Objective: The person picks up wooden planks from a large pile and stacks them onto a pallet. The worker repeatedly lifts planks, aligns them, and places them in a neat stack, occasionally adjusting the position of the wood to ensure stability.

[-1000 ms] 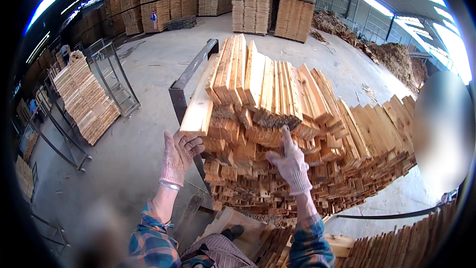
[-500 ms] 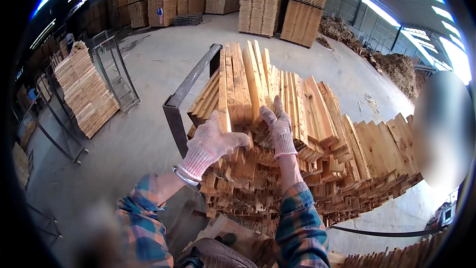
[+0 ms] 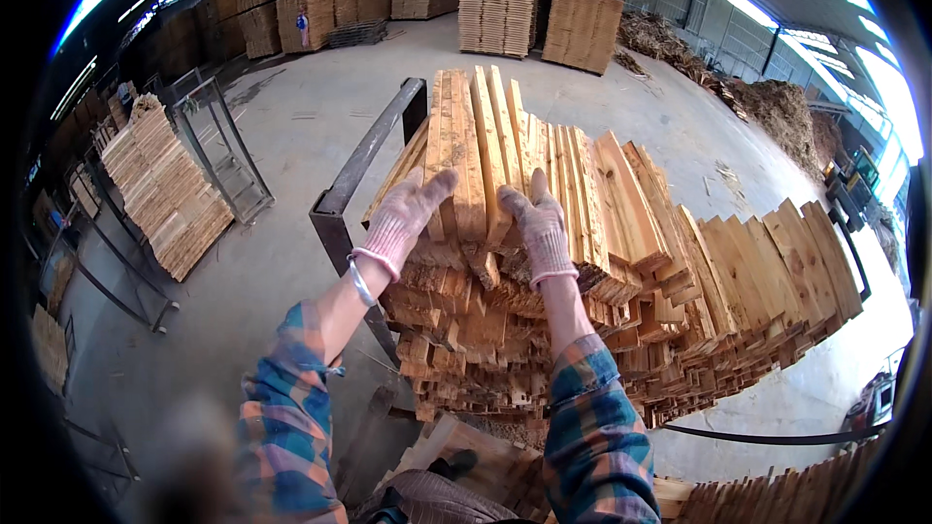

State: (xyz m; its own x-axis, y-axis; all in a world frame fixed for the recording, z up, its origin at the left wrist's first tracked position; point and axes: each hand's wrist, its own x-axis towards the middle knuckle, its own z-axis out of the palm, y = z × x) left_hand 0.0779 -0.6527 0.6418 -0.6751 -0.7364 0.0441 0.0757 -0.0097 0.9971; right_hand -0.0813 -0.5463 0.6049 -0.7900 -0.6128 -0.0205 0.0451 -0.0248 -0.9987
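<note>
Up from the lower edge come two forearms in plaid sleeves (image 3: 291, 417), the left wrist wearing a pale bracelet (image 3: 361, 281). Both hands wear pinkish knit gloves. The left hand (image 3: 400, 218) rests on the near ends of long boards (image 3: 459, 150) at the top left of a timber pile (image 3: 471, 330); the right hand (image 3: 541, 231) rests a little to the right, several boards between the two. In each grip, thumb and fingers are spread apart.

Half a second ago, the left thumb reached across below the board ends; now it points up over them, and the left boards sit closer together.

The boards are straight, honey-coloured and narrow, with visible grain, some standing on edge. Their near ends form a stepped, uneven front, with rougher, jumbled ends below. On the right, wider planks (image 3: 767, 267) fan outward.

A dark metal frame (image 3: 371, 155) bounds the pile's left side, just beside the left hand. Past it, grey concrete floor (image 3: 291, 194) gives wide room, reaching to a smaller leaning stack (image 3: 167, 189) and a metal rack (image 3: 223, 150). Farther back stand tall timber stacks (image 3: 497, 15), with a brown heap (image 3: 772, 116) along the right wall.
</note>
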